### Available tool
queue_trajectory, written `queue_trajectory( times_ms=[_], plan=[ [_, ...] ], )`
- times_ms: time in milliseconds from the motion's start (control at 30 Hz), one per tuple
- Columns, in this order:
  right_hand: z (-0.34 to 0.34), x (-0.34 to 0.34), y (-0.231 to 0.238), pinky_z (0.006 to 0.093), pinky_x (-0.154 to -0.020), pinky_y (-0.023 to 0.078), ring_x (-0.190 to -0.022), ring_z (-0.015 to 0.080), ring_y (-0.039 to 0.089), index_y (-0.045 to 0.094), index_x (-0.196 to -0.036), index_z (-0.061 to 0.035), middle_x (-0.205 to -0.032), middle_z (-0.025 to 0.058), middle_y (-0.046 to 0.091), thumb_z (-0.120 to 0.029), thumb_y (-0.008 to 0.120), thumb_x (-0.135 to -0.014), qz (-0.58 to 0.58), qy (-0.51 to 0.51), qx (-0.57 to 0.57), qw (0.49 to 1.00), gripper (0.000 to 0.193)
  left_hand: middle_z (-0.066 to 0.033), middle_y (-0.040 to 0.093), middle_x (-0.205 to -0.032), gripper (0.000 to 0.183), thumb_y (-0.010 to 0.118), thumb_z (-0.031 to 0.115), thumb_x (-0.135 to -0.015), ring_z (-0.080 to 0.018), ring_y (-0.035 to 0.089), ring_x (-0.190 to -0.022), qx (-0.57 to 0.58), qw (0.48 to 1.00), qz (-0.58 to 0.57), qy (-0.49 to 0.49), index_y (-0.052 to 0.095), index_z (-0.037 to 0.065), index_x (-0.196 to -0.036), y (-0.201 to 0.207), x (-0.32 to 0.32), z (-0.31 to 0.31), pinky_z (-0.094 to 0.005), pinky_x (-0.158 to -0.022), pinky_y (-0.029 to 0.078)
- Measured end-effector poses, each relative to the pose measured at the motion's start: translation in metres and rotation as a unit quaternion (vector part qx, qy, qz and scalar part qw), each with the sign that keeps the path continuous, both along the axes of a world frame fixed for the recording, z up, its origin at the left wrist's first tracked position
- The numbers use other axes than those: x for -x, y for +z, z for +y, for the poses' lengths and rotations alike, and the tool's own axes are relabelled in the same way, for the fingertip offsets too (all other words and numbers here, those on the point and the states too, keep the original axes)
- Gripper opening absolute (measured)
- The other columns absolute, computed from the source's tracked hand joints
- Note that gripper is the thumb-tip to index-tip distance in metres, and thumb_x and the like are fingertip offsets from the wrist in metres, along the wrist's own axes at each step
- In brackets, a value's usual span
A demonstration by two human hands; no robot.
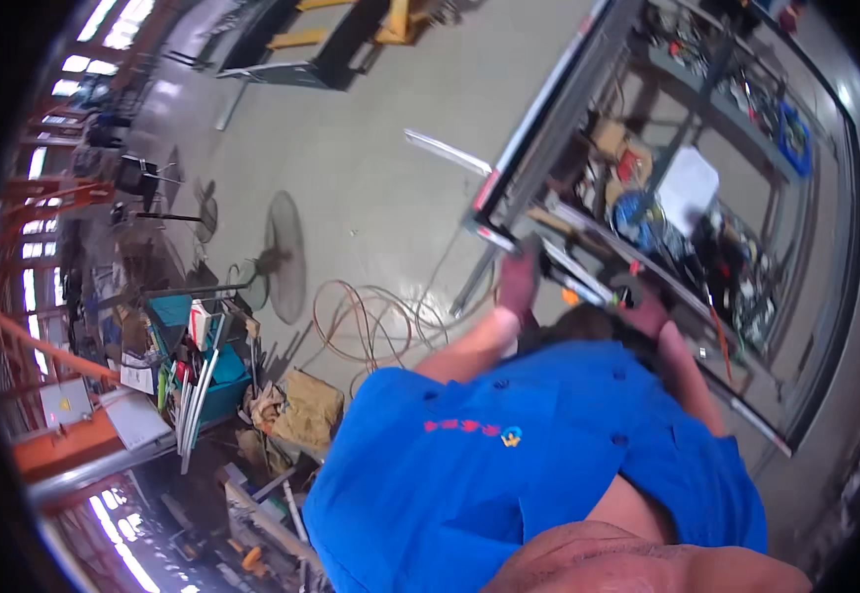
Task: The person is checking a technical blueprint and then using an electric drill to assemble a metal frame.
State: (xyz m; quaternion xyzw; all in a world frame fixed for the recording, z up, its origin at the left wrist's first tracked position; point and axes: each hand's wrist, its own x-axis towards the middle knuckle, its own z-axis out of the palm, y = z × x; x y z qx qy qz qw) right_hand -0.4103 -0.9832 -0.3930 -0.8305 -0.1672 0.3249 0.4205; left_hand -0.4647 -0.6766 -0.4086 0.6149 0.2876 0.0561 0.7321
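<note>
Both hands wear dark red gloves and are at the near edge of a large rectangular metal frame [533, 124] with dark sides. My left hand [519, 282] is closed at the frame's near left corner, its fingertips partly hidden against the edge. My right hand [645, 308] is farther right along the same edge, its fingers curled around something small and dark that I cannot make out. Between the hands runs a silver metal strip [578, 269]. A small orange piece [570, 296] shows just below that strip.
Below the frame's bars lie a white panel [689, 190], a blue basket [794, 140] and many small parts. Coiled hose [366, 321] lies on the floor to the left, near a standing fan [285, 257]. A teal bin [227, 381] holds long rods. A bar [447, 151] sticks out leftward.
</note>
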Motion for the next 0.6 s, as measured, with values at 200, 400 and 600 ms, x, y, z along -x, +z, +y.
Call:
queue_trajectory(
  times_ms=[200,400,600],
  plan=[
    [-0.082,0.023,0.024,0.0397,-0.108,0.052,-0.130,0.0297,0.066,0.059,-0.139,-0.0099,-0.140,0.0143,0.067,-0.025,0.080,-0.090,0.052,-0.084,0.056,0.994,0.056,-0.0029,0.070,-0.090,0.025,0.072,0.035,-0.105,-0.0161,0.068,-0.079,0.160,0.960,0.003,0.231,0.074,0.010,-0.106,-0.030,-0.023,0.080,-0.0337,-0.071,0.057],
    [-0.107,0.051,0.039,0.0429,-0.090,0.057,-0.096,0.0315,0.074,0.057,-0.139,-0.0159,-0.122,0.0159,0.073,-0.037,0.082,-0.090,-0.003,-0.139,0.178,0.974,0.059,0.0006,0.068,-0.083,0.015,0.074,0.026,-0.104,-0.0120,0.063,-0.072,0.051,0.951,0.030,0.303,0.075,0.011,-0.104,-0.052,-0.016,0.124,-0.0301,-0.065,0.051],
    [-0.098,0.066,0.032,0.0438,-0.088,0.058,-0.099,0.0323,0.075,0.058,-0.140,-0.0148,-0.110,0.0190,0.075,-0.044,0.083,-0.089,0.029,-0.165,0.207,0.964,0.063,-0.0008,0.067,-0.078,0.025,0.074,0.025,-0.105,-0.0093,0.059,-0.064,-0.036,0.981,0.084,0.174,0.080,0.003,-0.115,-0.054,-0.013,0.135,-0.0261,-0.058,0.047]
  ],
)
